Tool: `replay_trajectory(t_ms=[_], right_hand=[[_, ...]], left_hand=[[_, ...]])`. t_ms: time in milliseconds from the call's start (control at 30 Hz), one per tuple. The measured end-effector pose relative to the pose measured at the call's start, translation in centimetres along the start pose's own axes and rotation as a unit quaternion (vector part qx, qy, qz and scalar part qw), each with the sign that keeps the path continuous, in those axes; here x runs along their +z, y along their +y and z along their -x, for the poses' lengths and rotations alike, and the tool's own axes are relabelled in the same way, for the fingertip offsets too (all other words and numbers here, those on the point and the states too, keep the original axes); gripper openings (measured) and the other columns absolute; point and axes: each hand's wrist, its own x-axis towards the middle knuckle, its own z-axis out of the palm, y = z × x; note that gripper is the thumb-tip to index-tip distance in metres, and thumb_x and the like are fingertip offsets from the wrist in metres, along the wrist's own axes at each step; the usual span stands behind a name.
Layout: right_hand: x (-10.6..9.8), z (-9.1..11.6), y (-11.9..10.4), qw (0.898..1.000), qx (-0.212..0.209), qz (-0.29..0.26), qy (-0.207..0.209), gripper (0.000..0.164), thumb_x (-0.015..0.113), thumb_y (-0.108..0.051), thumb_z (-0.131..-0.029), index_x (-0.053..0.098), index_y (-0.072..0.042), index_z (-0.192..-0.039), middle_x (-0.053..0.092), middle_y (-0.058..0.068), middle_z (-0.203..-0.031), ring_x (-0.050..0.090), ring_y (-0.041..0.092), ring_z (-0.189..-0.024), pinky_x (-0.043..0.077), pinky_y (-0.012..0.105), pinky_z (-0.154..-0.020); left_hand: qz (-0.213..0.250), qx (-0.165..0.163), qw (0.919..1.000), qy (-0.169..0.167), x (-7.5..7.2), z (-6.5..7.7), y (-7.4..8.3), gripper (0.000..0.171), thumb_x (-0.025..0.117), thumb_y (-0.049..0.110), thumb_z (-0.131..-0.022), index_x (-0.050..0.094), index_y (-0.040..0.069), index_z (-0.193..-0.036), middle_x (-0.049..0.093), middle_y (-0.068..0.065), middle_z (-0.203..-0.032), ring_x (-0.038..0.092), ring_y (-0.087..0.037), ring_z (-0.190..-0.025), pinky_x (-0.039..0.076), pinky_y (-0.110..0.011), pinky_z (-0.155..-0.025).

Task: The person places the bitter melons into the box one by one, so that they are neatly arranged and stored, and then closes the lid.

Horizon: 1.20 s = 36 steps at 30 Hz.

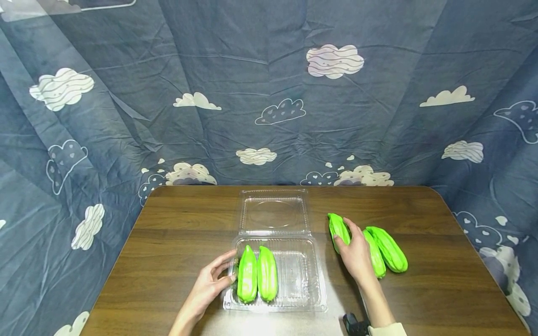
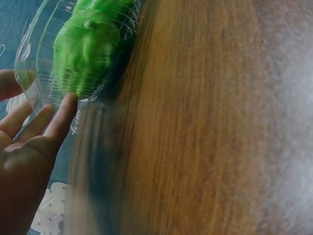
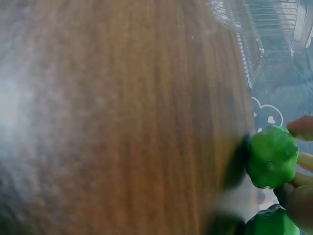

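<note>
My right hand (image 1: 355,249) grips a bright green, ridged bitter melon (image 1: 337,228) to the right of a clear plastic clamshell container (image 1: 298,280). Its bumpy near end shows between thumb and fingers in the right wrist view, where the held bitter melon (image 3: 272,156) appears close to the tabletop. Two more bitter melons (image 1: 391,252) lie beside that hand, one partly hidden by it. At the container's left rim, my left hand (image 1: 210,282) pinches the edge between thumb and fingers. Inside, two bitter melons (image 1: 247,275) lie side by side in the left half.
The container's lid (image 1: 275,212) lies folded back toward the far edge of the wooden table (image 1: 180,233). A dark blue cloud-print curtain (image 1: 235,112) hangs behind and around the table. Near my right wrist is a small black device (image 1: 353,324).
</note>
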Motion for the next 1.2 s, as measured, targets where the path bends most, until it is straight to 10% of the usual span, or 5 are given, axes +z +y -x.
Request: replay_trajectory(t_ms=[1200], right_hand=[[0.4,0.3,0.19,0.998,0.037,-0.006,-0.045,0.06,0.072,-0.015,-0.088,0.047,0.001,-0.141,0.055,0.032,-0.13,0.054,0.048,-0.115,0.043,0.058,-0.095]], left_hand=[[-0.022,0.011,0.9997,0.003,0.09,-0.02,-0.22,0.064,0.065,-0.009,-0.083,0.045,0.0,-0.144,0.043,-0.02,-0.147,0.041,-0.039,-0.132,0.049,-0.03,-0.095]])
